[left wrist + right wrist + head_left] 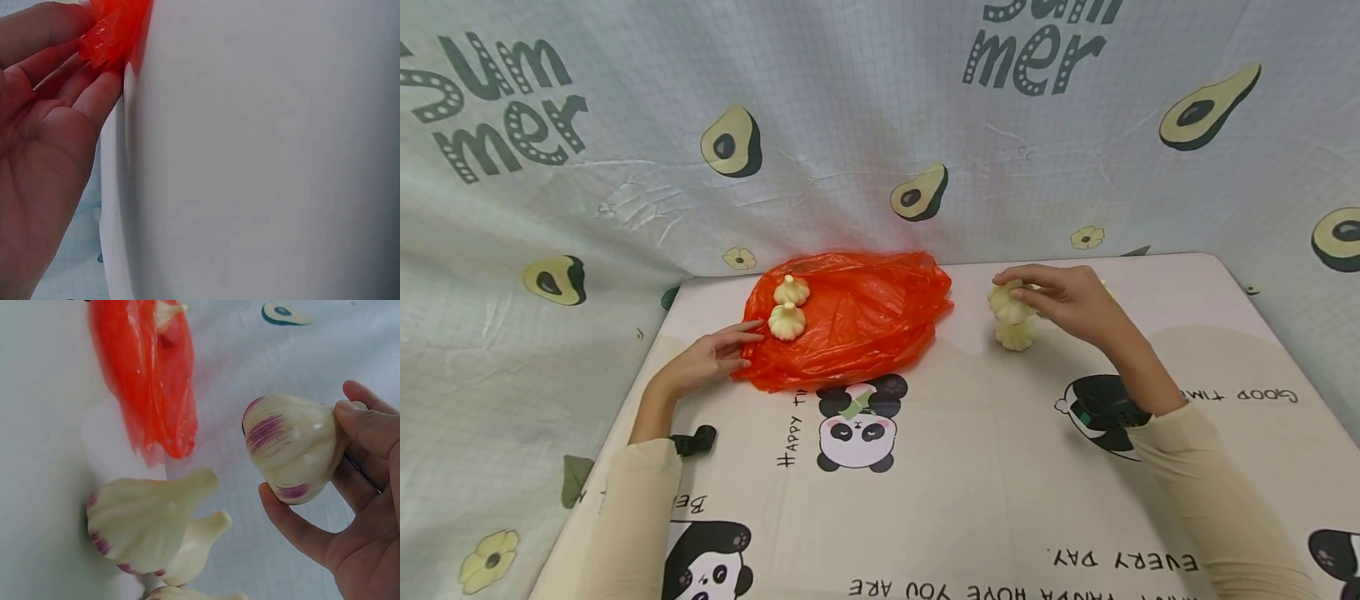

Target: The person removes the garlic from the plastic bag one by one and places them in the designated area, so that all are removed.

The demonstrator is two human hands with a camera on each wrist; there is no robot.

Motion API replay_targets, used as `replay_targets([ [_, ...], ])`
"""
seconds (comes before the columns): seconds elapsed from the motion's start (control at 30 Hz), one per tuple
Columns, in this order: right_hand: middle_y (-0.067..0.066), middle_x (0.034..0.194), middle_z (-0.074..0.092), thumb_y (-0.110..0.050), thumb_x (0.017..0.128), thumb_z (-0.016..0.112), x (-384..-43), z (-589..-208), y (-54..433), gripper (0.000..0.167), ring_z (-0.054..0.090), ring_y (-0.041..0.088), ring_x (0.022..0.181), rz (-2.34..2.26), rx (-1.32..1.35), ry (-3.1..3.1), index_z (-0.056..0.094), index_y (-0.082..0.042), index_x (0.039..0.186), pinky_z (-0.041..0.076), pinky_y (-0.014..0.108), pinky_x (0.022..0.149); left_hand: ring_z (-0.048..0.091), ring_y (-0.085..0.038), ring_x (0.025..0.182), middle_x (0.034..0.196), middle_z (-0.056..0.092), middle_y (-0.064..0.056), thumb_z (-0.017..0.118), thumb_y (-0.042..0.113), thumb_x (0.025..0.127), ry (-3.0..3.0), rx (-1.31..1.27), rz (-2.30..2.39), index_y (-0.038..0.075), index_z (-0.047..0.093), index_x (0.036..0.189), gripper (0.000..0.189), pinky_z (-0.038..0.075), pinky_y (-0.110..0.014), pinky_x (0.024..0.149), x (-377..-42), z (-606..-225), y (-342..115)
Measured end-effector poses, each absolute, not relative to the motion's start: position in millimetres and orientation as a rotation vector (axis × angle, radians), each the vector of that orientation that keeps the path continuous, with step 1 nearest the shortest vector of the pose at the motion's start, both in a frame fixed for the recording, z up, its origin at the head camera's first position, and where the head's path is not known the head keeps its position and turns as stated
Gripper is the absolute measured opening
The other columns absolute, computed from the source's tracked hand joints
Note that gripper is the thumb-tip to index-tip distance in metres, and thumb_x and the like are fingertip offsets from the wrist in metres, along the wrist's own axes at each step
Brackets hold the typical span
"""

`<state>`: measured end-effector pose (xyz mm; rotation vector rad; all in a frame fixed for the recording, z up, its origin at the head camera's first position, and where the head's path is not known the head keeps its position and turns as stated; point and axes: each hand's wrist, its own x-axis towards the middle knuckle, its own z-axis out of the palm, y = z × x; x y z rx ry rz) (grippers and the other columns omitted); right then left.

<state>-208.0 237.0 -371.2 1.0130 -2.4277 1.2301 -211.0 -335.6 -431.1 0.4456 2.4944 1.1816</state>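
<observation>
A crumpled red plastic bag (pixel 865 325) lies at the back left of the table, with two garlic bulbs (pixel 787 322) on its left part. My left hand (pixel 707 360) holds the bag's left edge; in the left wrist view the red film (pixel 115 34) sits between thumb and fingers. To the right of the bag, my right hand (pixel 1075 304) grips a garlic bulb (pixel 290 447), cream with purple streaks, raised above the table. Just below it stands another bulb (pixel 1015 335). The right wrist view shows several bulbs (pixel 140 519) grouped there, partly hidden by one another.
The table (pixel 955 467) wears a pale cover printed with pandas and lettering. Behind it hangs a curtain (pixel 835 125) with avocado prints, close to the table's back edge. A black wrist strap (pixel 696 442) shows at the left sleeve.
</observation>
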Motion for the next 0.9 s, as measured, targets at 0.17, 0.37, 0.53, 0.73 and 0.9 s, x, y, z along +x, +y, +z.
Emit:
replay_targets([
  [0.17, 0.006, 0.114, 0.075, 0.006, 0.091, 0.07, -207, -372, 244, 0.033, 0.065, -0.007, 0.105, 1.224, 1.003, -2.406, 0.074, -0.01, 0.12, 0.054, 0.012, 0.083, 0.018, -0.036, 0.154, 0.164, 0.033, -0.013, 0.065, 0.007, 0.097, 2.504, 0.453, 1.173, 0.002, 0.059, 0.14, 0.044, 0.03, -0.002, 0.097, -211, -430, -335],
  [0.37, 0.007, 0.114, 0.075, 0.008, 0.09, 0.07, -206, -373, 253, 0.034, 0.063, -0.008, 0.109, 1.218, 0.973, -2.402, 0.075, -0.009, 0.119, 0.053, 0.012, 0.084, 0.018, -0.037, 0.154, 0.163, 0.033, -0.013, 0.065, 0.006, 0.097, 2.509, 0.458, 1.165, 0.001, 0.059, 0.14, 0.044, 0.03, -0.002, 0.097, -212, -430, -336],
  [0.53, 0.01, 0.114, 0.075, 0.008, 0.09, 0.069, -204, -374, 259, 0.035, 0.062, -0.009, 0.111, 1.197, 0.943, -2.418, 0.075, -0.01, 0.12, 0.053, 0.011, 0.085, 0.017, -0.037, 0.154, 0.163, 0.033, -0.013, 0.065, 0.006, 0.097, 2.496, 0.462, 1.179, 0.001, 0.059, 0.14, 0.044, 0.03, -0.001, 0.097, -212, -431, -336],
  [0.73, 0.009, 0.114, 0.075, 0.01, 0.09, 0.069, -201, -373, 266, 0.037, 0.062, -0.009, 0.111, 1.193, 0.938, -2.404, 0.075, -0.01, 0.12, 0.052, 0.011, 0.085, 0.017, -0.037, 0.154, 0.164, 0.033, -0.014, 0.065, 0.006, 0.097, 2.496, 0.45, 1.172, 0.0, 0.058, 0.14, 0.044, 0.029, -0.001, 0.097, -211, -430, -335],
  [0.9, 0.009, 0.114, 0.075, 0.011, 0.089, 0.069, -199, -374, 270, 0.037, 0.062, -0.008, 0.111, 1.186, 0.936, -2.395, 0.075, -0.009, 0.12, 0.052, 0.01, 0.085, 0.016, -0.036, 0.154, 0.164, 0.032, -0.013, 0.065, 0.006, 0.097, 2.488, 0.443, 1.182, 0.0, 0.058, 0.14, 0.044, 0.03, -0.001, 0.097, -210, -429, -334],
])
